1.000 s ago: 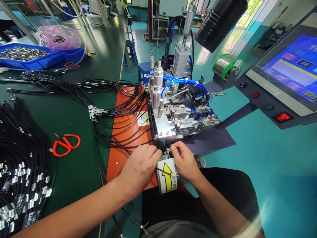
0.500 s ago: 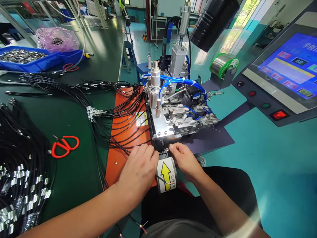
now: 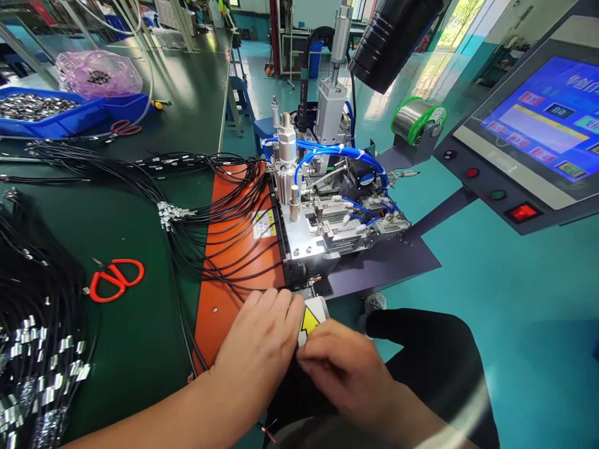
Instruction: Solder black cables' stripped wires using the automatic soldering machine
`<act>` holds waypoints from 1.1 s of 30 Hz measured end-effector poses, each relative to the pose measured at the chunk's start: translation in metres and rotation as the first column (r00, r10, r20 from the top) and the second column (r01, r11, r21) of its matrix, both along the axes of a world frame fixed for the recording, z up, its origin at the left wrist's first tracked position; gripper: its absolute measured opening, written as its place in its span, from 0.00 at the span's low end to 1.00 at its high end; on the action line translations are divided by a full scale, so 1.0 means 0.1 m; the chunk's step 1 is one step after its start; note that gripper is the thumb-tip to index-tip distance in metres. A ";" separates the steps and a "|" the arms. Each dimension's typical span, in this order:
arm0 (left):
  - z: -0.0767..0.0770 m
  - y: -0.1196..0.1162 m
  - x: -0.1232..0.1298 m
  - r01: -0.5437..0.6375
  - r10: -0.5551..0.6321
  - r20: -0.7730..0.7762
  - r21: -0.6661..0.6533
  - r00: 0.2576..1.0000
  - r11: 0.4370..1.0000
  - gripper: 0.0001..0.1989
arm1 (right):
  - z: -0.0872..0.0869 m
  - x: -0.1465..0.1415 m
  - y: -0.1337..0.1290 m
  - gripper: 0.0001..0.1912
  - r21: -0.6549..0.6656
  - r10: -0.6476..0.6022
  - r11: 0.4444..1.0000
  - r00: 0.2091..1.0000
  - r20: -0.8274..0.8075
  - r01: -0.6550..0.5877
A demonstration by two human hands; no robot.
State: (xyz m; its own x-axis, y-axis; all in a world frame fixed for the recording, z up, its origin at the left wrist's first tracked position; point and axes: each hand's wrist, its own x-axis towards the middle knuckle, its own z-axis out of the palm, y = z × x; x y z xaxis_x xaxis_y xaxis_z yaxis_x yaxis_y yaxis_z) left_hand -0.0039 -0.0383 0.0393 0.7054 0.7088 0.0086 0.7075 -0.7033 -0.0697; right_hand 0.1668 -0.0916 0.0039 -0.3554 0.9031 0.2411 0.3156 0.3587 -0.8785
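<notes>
My left hand (image 3: 264, 330) is closed at the near end of the machine (image 3: 304, 243), its fingers curled down at the edge of the orange plate (image 3: 218, 312); what they hold is hidden. My right hand (image 3: 346, 365) is closed in a pinch just right of it, in front of the white label with a yellow arrow (image 3: 310, 319). Anything between its fingertips is too small to make out. Black cables (image 3: 234, 234) run across the orange plate into the machine's side. A short wire end (image 3: 316, 279) sticks out at the machine's near corner.
Red scissors (image 3: 116, 280) lie on the green table (image 3: 135, 349), with bundled cables (image 3: 42, 312) at the left. Behind are blue trays (image 3: 47, 118) of metal parts. A control screen (image 3: 543, 125) and a solder spool (image 3: 416, 121) stand at the right; a black cylinder (image 3: 393, 43) hangs above.
My right hand has moved from the machine's near corner down and toward me, now covering part of the arrow label. My left hand is slightly lower. The whole view has shifted a little.
</notes>
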 end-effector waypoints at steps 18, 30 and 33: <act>-0.40 0.20 -0.03 0.114 -0.023 0.652 -0.097 0.758 0.989 0.06 | -0.15 0.16 0.25 0.19 -0.432 -0.513 0.799 0.849 -0.127 0.419; -0.39 0.18 -0.02 0.055 0.053 0.655 -0.144 0.754 0.988 0.07 | -0.11 0.18 0.27 0.11 -0.256 -0.510 0.837 0.859 -0.044 0.484; -0.40 0.19 -0.02 0.053 0.061 0.652 -0.154 0.756 0.987 0.07 | -0.08 0.18 0.31 0.12 -0.323 -0.499 0.830 0.864 -0.067 0.454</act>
